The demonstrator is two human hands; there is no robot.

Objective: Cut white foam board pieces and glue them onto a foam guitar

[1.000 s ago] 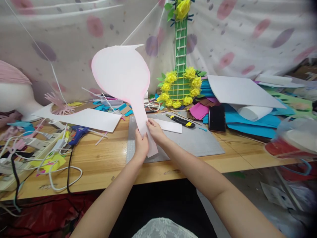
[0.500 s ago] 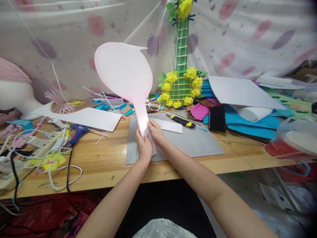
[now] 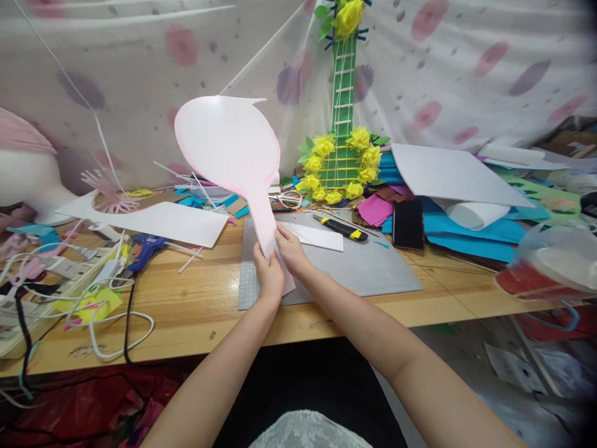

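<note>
A flat white board cutout (image 3: pixel 227 144) with pink edges has a rounded body, a pointed tip at the top right and a long narrow neck. Both hands grip that neck over the grey cutting mat (image 3: pixel 364 274). My left hand (image 3: pixel 269 274) is closed around its lower left side. Just above and to the right, my right hand (image 3: pixel 291 250) is closed on the right edge. The neck's lower end shows below the hands, by the mat. Behind my right hand, a white board strip (image 3: pixel 321 238) lies on the mat, close to a black and yellow utility knife (image 3: pixel 344 228).
A green paper guitar with yellow flowers (image 3: pixel 344 118) stands at the back. Left are a white board offcut (image 3: pixel 186 223), a blue glue gun (image 3: pixel 147 250) and tangled cables. Right are a phone (image 3: pixel 408 224), stacked blue sheets (image 3: pixel 471 239) and a plastic-covered red bucket (image 3: pixel 541 280).
The cutout's rounded top has tipped down and slightly left, with the neck still in both hands. My hands have shifted only a little left.
</note>
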